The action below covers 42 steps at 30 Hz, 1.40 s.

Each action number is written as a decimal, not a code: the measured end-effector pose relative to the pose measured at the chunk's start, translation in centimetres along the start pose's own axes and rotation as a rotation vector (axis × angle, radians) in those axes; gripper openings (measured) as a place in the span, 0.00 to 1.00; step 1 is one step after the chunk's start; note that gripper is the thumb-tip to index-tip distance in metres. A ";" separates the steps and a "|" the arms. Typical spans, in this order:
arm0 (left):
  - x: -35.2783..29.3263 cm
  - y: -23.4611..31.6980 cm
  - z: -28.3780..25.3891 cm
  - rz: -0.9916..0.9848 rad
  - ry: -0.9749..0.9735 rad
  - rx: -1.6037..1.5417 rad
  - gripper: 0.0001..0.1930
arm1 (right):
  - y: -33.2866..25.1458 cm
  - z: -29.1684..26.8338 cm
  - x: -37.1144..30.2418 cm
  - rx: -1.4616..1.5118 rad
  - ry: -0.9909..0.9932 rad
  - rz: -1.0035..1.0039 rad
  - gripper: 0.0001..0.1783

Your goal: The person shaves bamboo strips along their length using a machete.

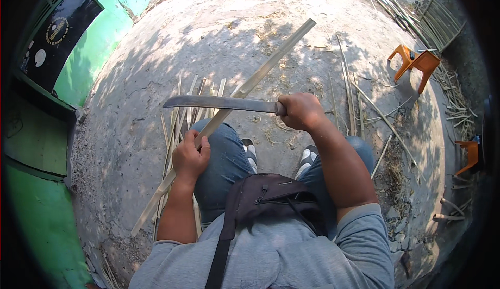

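My left hand (191, 155) is closed around a long, pale bamboo strip (271, 62), which slants from the lower left up to the far right across my left knee. In my right hand (301, 111) is the handle of a machete (221, 102). Its long, slightly curved blade points left and crosses over the strip just beyond my left hand. Whether the edge touches the strip, I cannot tell. Beneath and beside my left leg lies a bundle of split bamboo strips (179, 117), partly hidden by my arm and knee.
More bamboo strips (348, 99) lie on the concrete ground (208, 49) to the right. An orange plastic stool (427, 65) stands at the far right, near piled bamboo (455, 93). A green wall (83, 75) runs along the left. A black bag (271, 198) rests on my lap.
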<state>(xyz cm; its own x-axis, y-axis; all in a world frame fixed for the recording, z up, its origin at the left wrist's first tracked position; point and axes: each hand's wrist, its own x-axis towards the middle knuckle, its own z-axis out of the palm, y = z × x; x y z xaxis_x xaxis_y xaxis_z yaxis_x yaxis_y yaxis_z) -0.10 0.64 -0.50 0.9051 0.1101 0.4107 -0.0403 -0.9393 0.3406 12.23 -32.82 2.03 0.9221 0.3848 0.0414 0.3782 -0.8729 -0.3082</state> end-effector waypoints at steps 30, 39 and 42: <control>0.8 1.6 0.8 0.040 -0.018 0.021 0.13 | 2.3 -0.1 -1.6 0.099 0.058 0.172 0.07; 0.2 0.8 0.0 0.032 0.012 0.006 0.15 | 1.1 -0.6 -0.4 0.023 -0.066 0.078 0.09; 0.5 1.7 0.1 0.020 -0.003 -0.004 0.15 | 4.5 0.0 -0.7 0.157 0.087 0.230 0.10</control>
<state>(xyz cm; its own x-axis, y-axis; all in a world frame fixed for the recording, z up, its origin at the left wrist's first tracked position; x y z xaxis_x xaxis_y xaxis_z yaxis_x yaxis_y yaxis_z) 0.30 -0.93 0.21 0.9054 0.0908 0.4148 -0.0598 -0.9399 0.3363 13.30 -36.98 0.61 0.9884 0.1487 0.0324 0.1467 -0.8748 -0.4618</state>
